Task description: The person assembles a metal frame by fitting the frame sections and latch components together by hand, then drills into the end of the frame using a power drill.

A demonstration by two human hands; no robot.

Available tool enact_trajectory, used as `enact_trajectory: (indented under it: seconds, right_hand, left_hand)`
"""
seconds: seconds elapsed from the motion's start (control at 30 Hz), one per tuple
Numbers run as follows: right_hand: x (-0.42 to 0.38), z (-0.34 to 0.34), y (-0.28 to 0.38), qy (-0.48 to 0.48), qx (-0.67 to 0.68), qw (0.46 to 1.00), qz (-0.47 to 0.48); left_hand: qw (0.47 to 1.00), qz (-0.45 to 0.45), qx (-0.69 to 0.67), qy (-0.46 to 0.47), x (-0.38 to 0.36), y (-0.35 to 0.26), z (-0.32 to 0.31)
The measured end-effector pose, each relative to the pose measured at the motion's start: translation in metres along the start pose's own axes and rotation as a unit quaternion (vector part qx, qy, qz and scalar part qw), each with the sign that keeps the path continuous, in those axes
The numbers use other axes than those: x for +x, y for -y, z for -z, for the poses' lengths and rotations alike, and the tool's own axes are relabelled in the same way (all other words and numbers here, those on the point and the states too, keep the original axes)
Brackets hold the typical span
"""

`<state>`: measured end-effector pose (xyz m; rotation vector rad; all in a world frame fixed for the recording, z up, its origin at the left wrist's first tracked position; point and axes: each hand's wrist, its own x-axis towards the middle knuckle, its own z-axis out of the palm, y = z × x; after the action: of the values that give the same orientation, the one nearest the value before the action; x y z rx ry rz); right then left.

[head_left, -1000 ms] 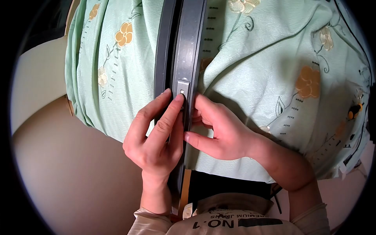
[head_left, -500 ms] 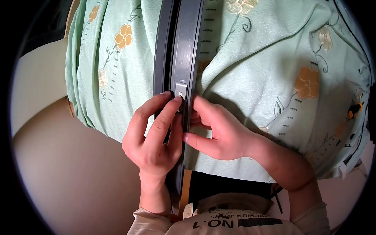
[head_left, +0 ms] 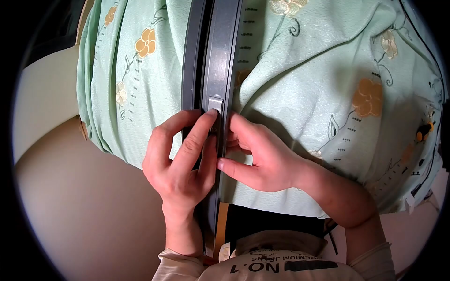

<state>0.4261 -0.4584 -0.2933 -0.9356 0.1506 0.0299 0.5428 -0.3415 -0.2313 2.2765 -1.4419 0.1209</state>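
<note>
A long dark grey metal frame [head_left: 219,61] with a black groove runs from the top edge down toward my body. On its face sits a small raised metal plate [head_left: 215,102]. My left hand [head_left: 183,159] is on the frame, its index fingertip pressing at the plate and the other fingers curled over the frame's left side. My right hand [head_left: 262,154] grips the frame's right edge below the plate, thumb on the near side and fingers bent, their tips partly hidden. Light green fabric with embroidered flowers [head_left: 368,97] lies on both sides of the frame.
A beige padded surface [head_left: 51,98] and a smooth brownish surface [head_left: 84,201] are at the left. Below the frame are a black area and my light printed shirt [head_left: 281,262]. A thin dark cord edges the fabric at the right.
My left index fingertip has moved up slightly and now covers the small opening in the plate. The left hand has shifted a little left. My right hand is nearly unchanged.
</note>
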Motion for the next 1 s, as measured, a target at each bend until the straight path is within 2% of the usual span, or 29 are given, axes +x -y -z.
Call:
enact_trajectory:
  seconds: [0.13,0.2,0.23,0.3,0.37,0.6,0.77,1.0]
  right_hand:
    - [0.0006,-0.0009,0.0003,0.002,-0.003,1.000,0.002]
    - [0.0032,-0.0053,-0.0002,-0.050,0.011,0.996,0.069]
    - [0.0024,-0.0040,0.0011,-0.050,0.011,0.996,0.069]
    - [-0.0003,0.0004,0.0042,0.001,0.007,1.000,-0.019]
    - [0.0000,0.0006,0.0012,0.000,0.000,1.000,-0.007]
    - [-0.0002,0.0017,-0.0013,0.010,0.002,1.000,-0.002]
    - [0.0000,0.0001,0.0039,0.003,0.020,0.999,-0.025]
    - [-0.0002,0.0017,0.0018,0.008,0.007,0.999,-0.033]
  left_hand:
    - [1.000,0.001,-0.003,0.023,0.0079,-0.0013,0.0060]
    - [0.999,-0.006,0.004,0.031,0.0075,-0.0014,0.0082]
    - [0.999,0.007,0.003,0.040,0.0054,-0.0025,0.0099]
    - [0.999,0.019,0.002,0.049,0.0026,-0.0043,0.0099]
    - [0.999,0.038,-0.005,0.018,0.0000,-0.0060,0.0060]
    - [0.999,0.022,0.003,0.040,0.0053,-0.0024,0.0081]
    - [1.000,0.004,0.020,-0.007,0.0017,-0.0002,0.0046]
    - [1.000,-0.005,0.026,0.006,0.0049,0.0011,0.0072]
